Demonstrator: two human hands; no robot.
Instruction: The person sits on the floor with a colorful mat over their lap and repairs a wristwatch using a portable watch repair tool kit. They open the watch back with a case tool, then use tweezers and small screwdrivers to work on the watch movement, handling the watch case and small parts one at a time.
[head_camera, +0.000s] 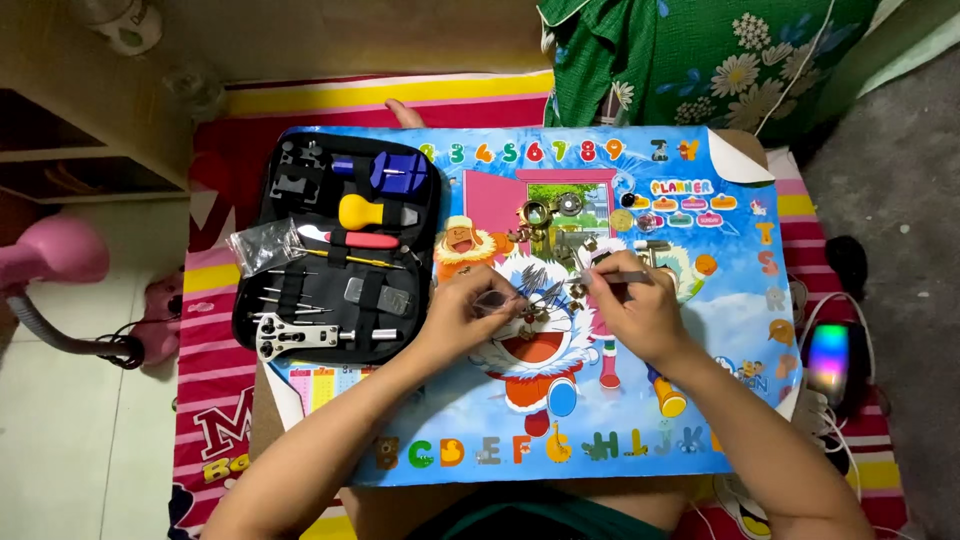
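Watch parts (535, 283) sit at the centre of our cartoon mat (720, 400), pinched between both hands. Our left hand (462, 310) comes in from seven o'clock, forearm angled up across the mat, fingers curled narrowly around a small clear piece we cannot make out. Our right hand (630, 305) enters from five o'clock, wrist bent inward, fingertips closed on a slim dark tool (618, 277) whose tip points toward nine o'clock at the parts. Loose small metal parts (570, 215) lie near, at twelve o'clock. An open tool case (335, 255) rests at nine o'clock, just beside the left hand.
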